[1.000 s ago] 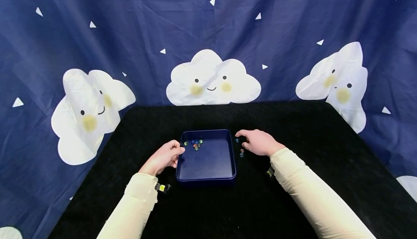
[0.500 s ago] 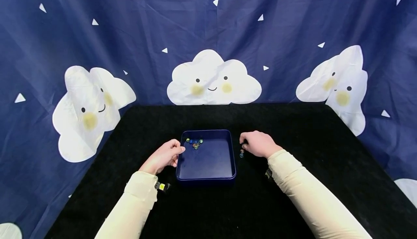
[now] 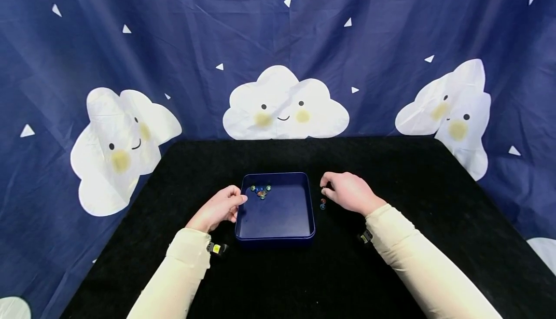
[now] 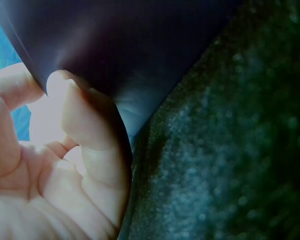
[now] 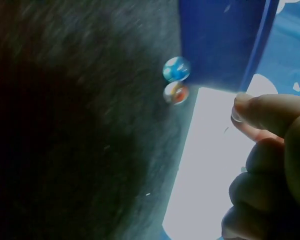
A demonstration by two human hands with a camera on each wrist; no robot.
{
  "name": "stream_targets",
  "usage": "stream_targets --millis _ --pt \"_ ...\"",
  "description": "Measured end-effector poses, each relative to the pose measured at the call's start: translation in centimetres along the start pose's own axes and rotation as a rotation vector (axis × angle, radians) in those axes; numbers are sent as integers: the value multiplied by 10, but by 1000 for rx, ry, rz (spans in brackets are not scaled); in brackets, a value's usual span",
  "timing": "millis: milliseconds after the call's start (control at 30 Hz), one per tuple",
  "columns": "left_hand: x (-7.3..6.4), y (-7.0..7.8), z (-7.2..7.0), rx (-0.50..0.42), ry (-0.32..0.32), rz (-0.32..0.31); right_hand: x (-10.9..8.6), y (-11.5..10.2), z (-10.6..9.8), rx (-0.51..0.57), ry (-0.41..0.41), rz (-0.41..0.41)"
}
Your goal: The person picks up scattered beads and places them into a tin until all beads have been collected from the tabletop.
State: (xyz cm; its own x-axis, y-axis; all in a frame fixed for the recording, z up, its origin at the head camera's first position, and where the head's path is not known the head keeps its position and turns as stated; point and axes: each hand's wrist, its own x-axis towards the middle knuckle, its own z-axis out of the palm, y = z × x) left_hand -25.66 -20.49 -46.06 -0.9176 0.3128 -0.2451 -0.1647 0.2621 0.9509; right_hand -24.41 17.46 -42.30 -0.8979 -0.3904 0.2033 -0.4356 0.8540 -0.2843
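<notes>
My left hand (image 3: 219, 208) grips the left wall of a square blue tray (image 3: 282, 218), thumb over the rim and fingers outside. To the tray's right, my right hand (image 3: 349, 193) pinches a clear glass marble (image 5: 236, 115) between thumb and index finger, slightly above the cloth. The other fingers curl inward. Two marbles lie together on the cloth just below that hand: an orange-and-white one (image 5: 176, 93) and a blue one (image 5: 176, 69). Inside the tray, several coloured marbles (image 3: 262, 197) are clustered near the back left.
Black cloth (image 3: 278, 285) covers the table. Behind it and along the sides hangs a dark blue curtain (image 3: 195, 29) with white clouds (image 3: 284, 126) and small triangles. A small camera is strapped at each wrist.
My right thumb and index finger have come together on the marble that lay beside the tray and lifted it slightly. Marbles in the tray rolled a little. The left hand keeps its grip.
</notes>
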Motion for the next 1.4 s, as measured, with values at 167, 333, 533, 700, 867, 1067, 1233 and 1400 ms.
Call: stream_targets --millis 167,333,533,700,867,1067,1233,1400 --pt "0 1 0 -4 2 3 -2 -10 -7 18 42 -32" --pt "-1 2 0 -14 -5 -3 -3 -23 -12 42 41 -56" --pt "-1 2 0 -3 -7 4 -5 -43 -16 74 24 -111" --pt "0 2 -1 4 -5 10 -4 -57 -17 68 21 -172" --pt "0 2 0 9 0 5 -1 -65 -12 40 -19 -190" --pt "-1 1 0 -1 -1 5 2 -74 -5 -1 -55 -198" --pt "-1 1 0 -6 -4 7 0 -80 -1 -37 -70 -230" --pt "-1 1 -1 12 0 11 -1 -76 -2 -37 -48 -232"
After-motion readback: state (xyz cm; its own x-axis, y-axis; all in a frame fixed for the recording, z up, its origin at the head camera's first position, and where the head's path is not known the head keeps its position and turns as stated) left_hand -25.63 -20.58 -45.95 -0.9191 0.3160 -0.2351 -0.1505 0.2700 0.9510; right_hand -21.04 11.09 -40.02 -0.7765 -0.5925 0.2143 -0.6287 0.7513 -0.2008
